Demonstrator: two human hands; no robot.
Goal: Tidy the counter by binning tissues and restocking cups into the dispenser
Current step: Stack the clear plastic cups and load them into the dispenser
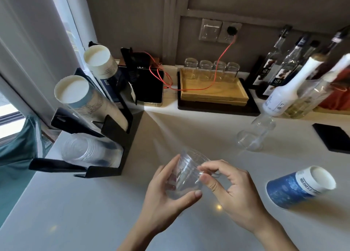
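A clear plastic cup is held above the counter between both hands. My left hand cradles it from below and the left. My right hand pinches its rim from the right. A black cup dispenser stands at the left with three slanted slots: two hold stacks of paper cups and the lowest holds a stack of clear cups. Another clear plastic cup lies on its side further back on the right. A blue paper cup lies on its side near my right hand.
A wooden tray with several glass jars stands at the back. Bottles crowd the back right corner. A black scale with a red cable sits beside the dispenser. A black coaster lies at the right edge.
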